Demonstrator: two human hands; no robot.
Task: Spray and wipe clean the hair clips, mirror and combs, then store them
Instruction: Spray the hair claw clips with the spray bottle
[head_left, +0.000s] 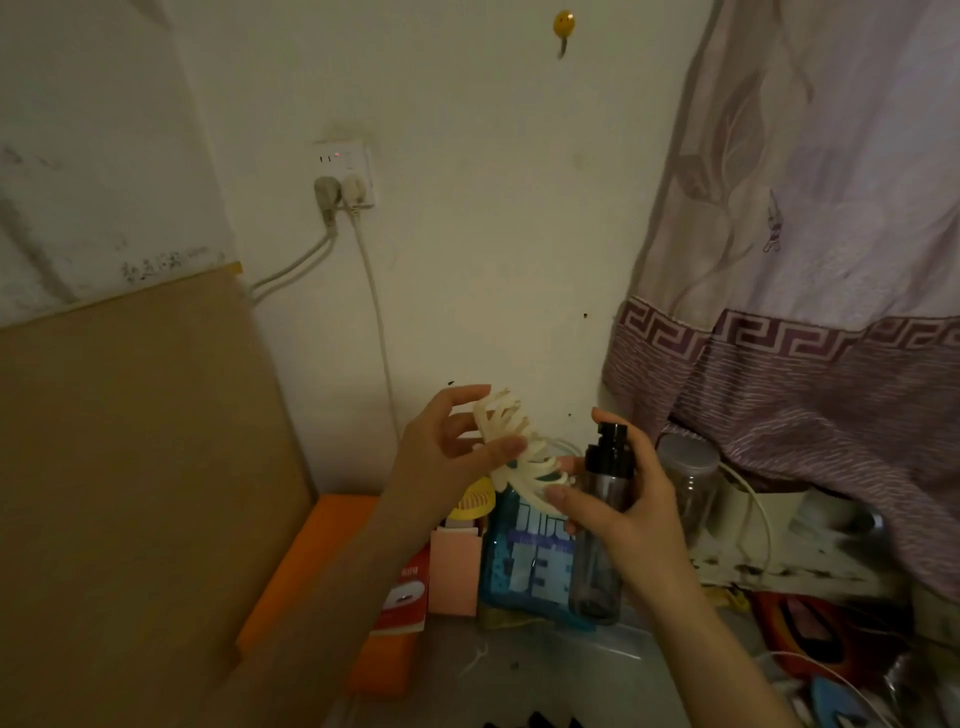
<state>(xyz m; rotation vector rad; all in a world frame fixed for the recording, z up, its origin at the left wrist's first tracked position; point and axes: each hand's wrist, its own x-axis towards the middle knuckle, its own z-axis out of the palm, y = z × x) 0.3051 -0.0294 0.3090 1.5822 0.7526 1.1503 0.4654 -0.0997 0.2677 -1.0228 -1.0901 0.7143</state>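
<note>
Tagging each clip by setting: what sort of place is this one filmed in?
Probably a corner of a lived-in room at home, likely a bedroom. A patterned purple curtain hangs at the right, a wall socket holds two plugs, and boxes and a clear jar crowd a cluttered surface below the hands.

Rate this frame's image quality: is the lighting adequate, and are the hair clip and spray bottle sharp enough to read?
Head view: dim, warm light with a greenish cast. The cream hair clip in the left hand and the spray bottle in the right hand are soft but legible. The clutter at lower right is smeared by blur, and wide-angle distortion bends the curtain and the frame edges. No glare.
</note>
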